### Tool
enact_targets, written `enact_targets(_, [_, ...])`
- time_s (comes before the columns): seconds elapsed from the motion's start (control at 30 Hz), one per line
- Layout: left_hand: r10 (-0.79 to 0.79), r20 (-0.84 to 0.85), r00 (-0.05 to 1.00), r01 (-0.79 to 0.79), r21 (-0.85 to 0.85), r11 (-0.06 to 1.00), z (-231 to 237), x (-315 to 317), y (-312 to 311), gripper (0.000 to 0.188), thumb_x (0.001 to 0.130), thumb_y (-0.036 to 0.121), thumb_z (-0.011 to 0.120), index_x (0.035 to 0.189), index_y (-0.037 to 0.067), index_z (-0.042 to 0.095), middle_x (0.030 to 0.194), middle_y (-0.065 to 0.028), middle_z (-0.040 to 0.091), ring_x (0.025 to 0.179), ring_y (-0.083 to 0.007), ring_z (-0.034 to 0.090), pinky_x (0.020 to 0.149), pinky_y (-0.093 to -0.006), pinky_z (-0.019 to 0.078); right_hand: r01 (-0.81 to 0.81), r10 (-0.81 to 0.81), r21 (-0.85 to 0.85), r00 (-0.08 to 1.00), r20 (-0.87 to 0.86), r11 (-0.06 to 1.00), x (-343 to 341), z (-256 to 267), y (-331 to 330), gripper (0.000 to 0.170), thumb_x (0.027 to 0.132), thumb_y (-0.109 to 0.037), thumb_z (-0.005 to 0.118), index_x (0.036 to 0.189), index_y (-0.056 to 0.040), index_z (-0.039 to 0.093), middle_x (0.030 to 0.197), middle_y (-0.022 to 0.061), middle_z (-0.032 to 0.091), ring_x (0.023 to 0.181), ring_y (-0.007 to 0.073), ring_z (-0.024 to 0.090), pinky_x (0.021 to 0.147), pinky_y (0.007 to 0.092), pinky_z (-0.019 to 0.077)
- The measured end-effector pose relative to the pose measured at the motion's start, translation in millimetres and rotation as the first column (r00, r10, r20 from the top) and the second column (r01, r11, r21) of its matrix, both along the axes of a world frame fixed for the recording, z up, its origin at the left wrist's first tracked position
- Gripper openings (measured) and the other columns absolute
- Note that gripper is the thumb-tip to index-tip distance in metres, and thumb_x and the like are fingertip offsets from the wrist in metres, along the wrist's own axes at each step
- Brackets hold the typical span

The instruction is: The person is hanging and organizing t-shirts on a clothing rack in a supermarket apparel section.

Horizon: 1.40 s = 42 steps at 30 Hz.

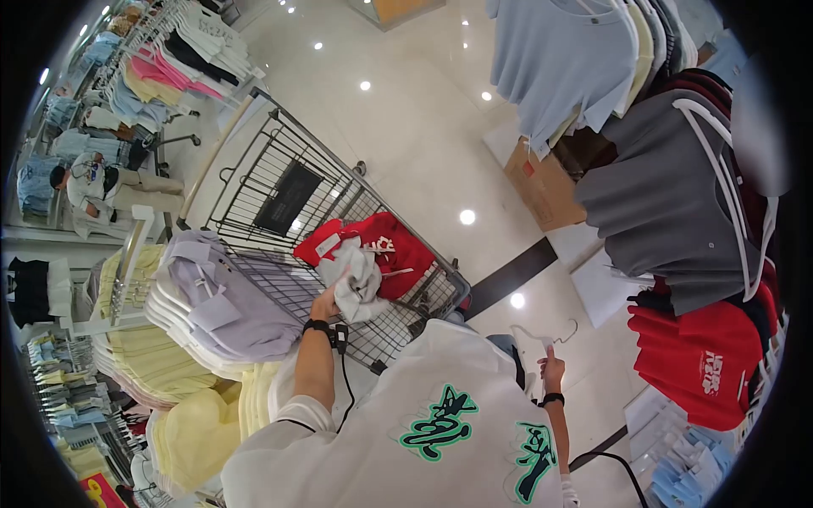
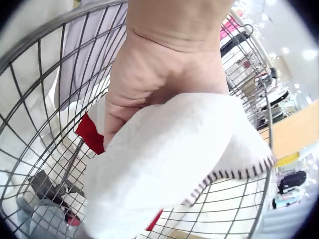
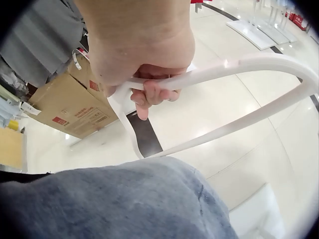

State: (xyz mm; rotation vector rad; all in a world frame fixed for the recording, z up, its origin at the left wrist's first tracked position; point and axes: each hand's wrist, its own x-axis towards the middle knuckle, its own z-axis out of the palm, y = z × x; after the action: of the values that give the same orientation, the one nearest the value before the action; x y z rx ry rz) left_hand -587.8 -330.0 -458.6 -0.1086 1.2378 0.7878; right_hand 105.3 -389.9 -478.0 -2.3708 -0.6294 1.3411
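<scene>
Near centre, my left hand (image 1: 326,306) grips cloth (image 1: 357,284) at the cart (image 1: 290,196), not yet released; lower right, my right hand (image 1: 552,369) holds bare hanger (image 1: 531,347).

Lettering present, none legible.
Right of right fingers (image 3: 152,92): white lettering (image 1: 720,372), hanging red shirt (image 1: 677,347). Beyond: print (image 3: 87,119), carton (image 3: 50,103). Left: green-edged characters (image 1: 442,423), worn white shirt (image 1: 339,457).
</scene>
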Motion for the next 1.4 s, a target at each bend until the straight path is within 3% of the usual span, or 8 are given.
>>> enact_targets(0.03, [-0.01,-0.014,1.0,0.01,0.007,1.0,31.7,6.0,8.0,0.058,0.092,0.043,0.077,0.135,0.007,0.063,0.117,-0.008,0.074,0.102,-0.0221,0.072,0.091,-0.0397,0.0599,0.022,-0.022,-0.002,1.0,-0.017,1.0,0.3,-5.2,-3.8,0.071,0.098,-0.061,0.059,0.066,0.0015,0.067,0.048,0.0011,0.047,0.038,0.0127,0.044,0.038,0.029,0.0359])
enact_targets(0.1, [-0.359,-0.279,0.89,0.38,0.023,0.925,77.5,17.5,19.6,0.059,0.088,0.034,0.082,0.133,0.001,0.063,0.115,-0.0089,0.073,0.102,-0.0197,0.071,0.089,-0.0353,0.0578,0.074,-0.073,0.027,0.996,-0.051,0.997,1.4,-9.7,-10.0,0.07,0.099,-0.06,0.059,0.066,0.0015,0.067,0.048,0.0009,0.046,0.038,0.013,0.044,0.038,0.029,0.036])
enact_targets(0.2, [-0.479,-0.409,0.777,0.569,0.131,0.811,109.1,16.2,42.3,0.058,0.086,0.026,0.082,0.131,-0.004,0.063,0.115,-0.01,0.073,0.102,-0.018,0.07,0.087,-0.0311,0.055,0.171,-0.166,0.06,0.983,-0.081,0.983,5.4,-15.6,-16.3,0.071,0.099,-0.061,0.058,0.066,0.0014,0.066,0.049,0.0006,0.046,0.038,0.0134,0.044,0.038,0.029,0.0362])
enact_targets(0.27, [-0.425,-0.447,0.787,0.537,0.159,0.828,144.7,25.1,65.8,0.042,0.085,0.012,0.077,0.123,-0.002,0.067,0.11,-0.0083,0.074,0.094,-0.0172,0.071,0.082,-0.0306,0.0554,0.236,-0.224,0.101,0.968,-0.113,0.967,10.7,-22.3,-20.3,0.071,0.098,-0.059,0.06,0.065,0.0028,0.066,0.048,0.0025,0.048,0.037,0.0155,0.044,0.037,0.0311,0.0366])
enact_targets(0.37, [-0.348,-0.492,0.798,0.528,0.295,0.796,169.1,30.6,95.6,0.043,0.083,0.007,0.075,0.124,-0.004,0.067,0.11,-0.0093,0.074,0.097,-0.0193,0.071,0.086,-0.0315,0.0545,0.301,-0.282,0.111,0.947,-0.156,0.947,18.4,-33.5,-27.2,0.071,0.098,-0.06,0.06,0.064,0.0023,0.065,0.048,0.002,0.047,0.036,0.015,0.043,0.036,0.031,0.0352])
enact_targets(0.8, [-0.223,-0.754,0.618,0.726,0.439,0.529,350.2,175.3,156.0,0.02,0.094,0.015,0.072,0.107,0.0,0.072,0.095,-0.0008,0.073,0.087,-0.0097,0.066,0.079,-0.0268,0.0514,0.461,-0.423,0.115,0.87,-0.253,0.88,37.8,-44.5,-77.8,0.075,0.1,-0.062,0.056,0.069,0.0053,0.067,0.05,0.0029,0.05,0.037,0.0147,0.044,0.035,0.03,0.0341])
enact_targets(1.07, [-0.101,-0.684,0.723,0.64,0.607,0.471,389.0,263.1,168.0,0.021,0.099,0.017,0.069,0.108,-0.001,0.07,0.095,-0.0012,0.072,0.084,-0.0092,0.066,0.075,-0.026,0.0514,0.542,-0.495,0.122,0.822,-0.283,0.831,54.7,-46.7,-131.4,0.073,0.099,-0.058,0.062,0.071,0.0087,0.067,0.056,0.0104,0.057,0.038,0.017,0.046,0.035,0.0318,0.0347])
enact_targets(1.4, [-0.276,-0.754,0.597,0.798,0.594,0.102,392.6,344.4,180.7,0.025,0.098,0.02,0.071,0.114,0.001,0.072,0.103,-0.0003,0.072,0.094,-0.0098,0.064,0.083,-0.0275,0.0514,0.517,-0.438,0.233,0.841,-0.318,0.824,47.5,-75.9,-238.4,0.08,0.096,-0.066,0.061,0.061,0.0063,0.065,0.05,0.01,0.056,0.036,0.0186,0.047,0.035,0.0324,0.0375])
